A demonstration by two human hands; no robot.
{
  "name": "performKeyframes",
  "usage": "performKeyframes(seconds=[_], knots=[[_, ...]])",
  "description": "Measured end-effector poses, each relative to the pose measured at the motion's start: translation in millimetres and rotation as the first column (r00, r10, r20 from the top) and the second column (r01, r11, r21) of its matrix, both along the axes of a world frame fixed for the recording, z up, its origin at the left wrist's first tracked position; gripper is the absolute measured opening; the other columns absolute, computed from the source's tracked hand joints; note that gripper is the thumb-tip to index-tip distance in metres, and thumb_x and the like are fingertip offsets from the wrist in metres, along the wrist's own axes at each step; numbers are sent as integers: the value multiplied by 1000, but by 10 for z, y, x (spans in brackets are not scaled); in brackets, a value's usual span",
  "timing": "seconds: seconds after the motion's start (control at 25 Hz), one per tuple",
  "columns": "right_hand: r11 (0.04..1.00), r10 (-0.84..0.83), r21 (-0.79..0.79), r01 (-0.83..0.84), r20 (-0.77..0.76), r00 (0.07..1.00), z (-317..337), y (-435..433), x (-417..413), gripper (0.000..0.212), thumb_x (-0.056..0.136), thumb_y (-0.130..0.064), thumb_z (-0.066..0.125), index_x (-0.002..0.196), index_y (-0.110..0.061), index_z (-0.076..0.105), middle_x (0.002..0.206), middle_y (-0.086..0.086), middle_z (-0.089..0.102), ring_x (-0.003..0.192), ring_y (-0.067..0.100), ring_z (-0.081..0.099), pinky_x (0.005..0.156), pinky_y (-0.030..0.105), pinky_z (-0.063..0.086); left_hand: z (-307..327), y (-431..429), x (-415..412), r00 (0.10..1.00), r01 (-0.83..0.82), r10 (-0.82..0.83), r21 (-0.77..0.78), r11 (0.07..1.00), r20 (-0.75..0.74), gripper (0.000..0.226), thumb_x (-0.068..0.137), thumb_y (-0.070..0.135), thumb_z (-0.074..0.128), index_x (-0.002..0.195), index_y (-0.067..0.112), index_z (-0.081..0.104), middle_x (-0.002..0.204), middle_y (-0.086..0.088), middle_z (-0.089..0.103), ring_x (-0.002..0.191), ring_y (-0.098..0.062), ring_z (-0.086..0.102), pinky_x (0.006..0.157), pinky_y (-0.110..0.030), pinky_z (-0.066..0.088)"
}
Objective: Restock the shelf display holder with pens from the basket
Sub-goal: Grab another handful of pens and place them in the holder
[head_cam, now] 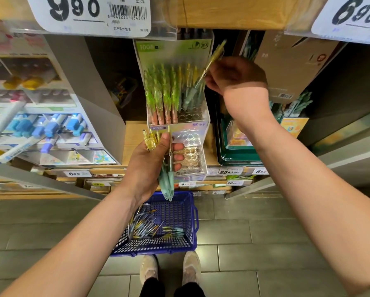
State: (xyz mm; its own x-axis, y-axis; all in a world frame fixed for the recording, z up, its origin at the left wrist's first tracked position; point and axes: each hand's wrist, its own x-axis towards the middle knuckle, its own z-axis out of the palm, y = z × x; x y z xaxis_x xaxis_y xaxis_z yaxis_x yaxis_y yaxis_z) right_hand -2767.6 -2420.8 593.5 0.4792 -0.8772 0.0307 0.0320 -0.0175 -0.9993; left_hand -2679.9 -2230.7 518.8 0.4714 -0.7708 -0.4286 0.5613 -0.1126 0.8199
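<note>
A clear display holder [204, 123] stands on the wooden shelf, its upper tier filled on the left with green-topped pens [160, 93] and a few yellow ones. My right hand [235, 75] pinches a single yellow-topped pen [211, 65], whose tip slants down into the holder's right side. My left hand [152, 166] grips a bundle of pens [168, 179] with yellow tops and teal grips, just in front of the holder's lower tier. On the floor below sits a blue basket [179, 211] with several loose pens [149, 227] in it.
A marker display [40, 125] fills the shelf to the left. To the right stand a green tray [235, 155] and a brown box [291, 67]. Price tags hang from the upper shelf edge [222, 16]. My shoes [171, 269] stand on grey tiles behind the basket.
</note>
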Motion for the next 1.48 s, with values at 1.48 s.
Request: performKeyframes(seconds=[1.48], knots=[[925, 353, 220, -310, -197, 915, -332, 477, -177, 17, 86, -14, 79, 99, -7, 70, 79, 9, 76, 70, 20, 72, 72, 28, 59, 57, -38, -4, 998, 69, -70, -55, 996, -7, 34, 99, 25, 61, 123, 1, 65, 100, -9, 74, 78, -19, 70, 67, -30, 59]])
